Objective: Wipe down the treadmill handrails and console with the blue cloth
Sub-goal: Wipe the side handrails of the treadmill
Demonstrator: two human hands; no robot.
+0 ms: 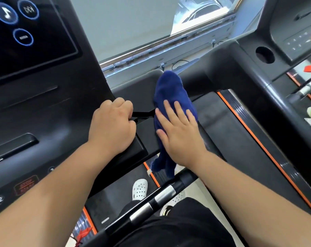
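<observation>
The blue cloth (170, 90) is draped over the right end of the black treadmill console (44, 111), its lower end hanging down off the edge. My right hand (179, 131) lies flat on the cloth with fingers spread, pressing it against the console's side arm. Just to the left, my left hand (112, 125) is curled into a fist around the console's edge. The touchscreen (26, 32) with glowing round icons fills the upper left. A black handrail with silver pulse sensors (162, 195) crosses below my arms.
A second treadmill (285, 50) with a cup holder and red safety clip stands at the right. Its belt with orange trim (258, 139) runs alongside. A window sill (151, 50) lies behind. White perforated shoes (139, 188) show on the belt below.
</observation>
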